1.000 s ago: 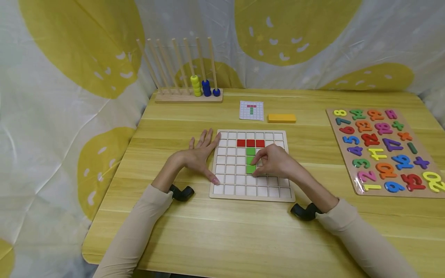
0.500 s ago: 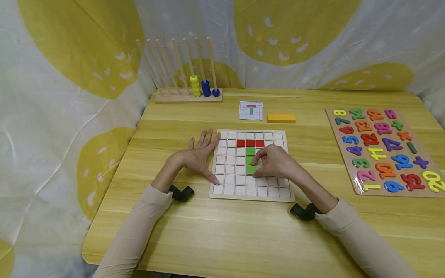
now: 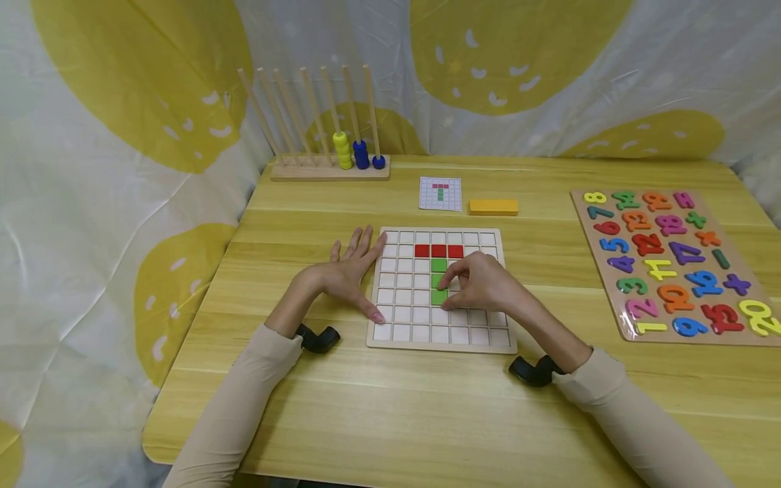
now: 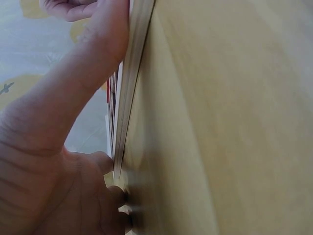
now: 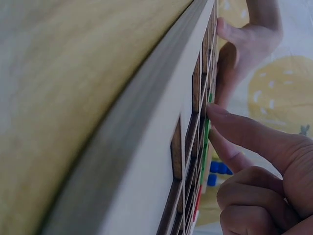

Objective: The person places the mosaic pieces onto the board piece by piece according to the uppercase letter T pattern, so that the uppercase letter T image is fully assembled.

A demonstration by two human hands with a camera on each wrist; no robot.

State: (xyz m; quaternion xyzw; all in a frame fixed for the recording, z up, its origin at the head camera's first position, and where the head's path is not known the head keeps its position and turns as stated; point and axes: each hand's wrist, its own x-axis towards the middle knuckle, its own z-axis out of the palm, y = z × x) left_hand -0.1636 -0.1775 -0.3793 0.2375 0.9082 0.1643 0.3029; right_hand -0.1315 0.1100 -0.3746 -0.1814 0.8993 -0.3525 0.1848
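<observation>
A square wooden grid board [image 3: 441, 349] with white cells lies flat on the table. Three red tiles [image 3: 438, 251] form a row near its top, and a column of three green tiles [image 3: 438, 265] drops from the middle one. My left hand [image 3: 346, 278], fingers spread, rests along the board's left side, thumb on the lower-left edge and index finger near the upper-left corner. My right hand [image 3: 482, 285] pinches at the lowest green tile [image 3: 438, 297] with thumb and index finger. In the right wrist view its thumb [image 5: 234, 122] touches the board's surface beside the green; the other fingers curl.
Behind the board lie a pattern card [image 3: 440, 194] with a red and green T and a yellow-orange block [image 3: 493, 207]. A peg abacus [image 3: 331, 169] with yellow and blue beads stands back left. A number puzzle board [image 3: 671, 264] lies at right.
</observation>
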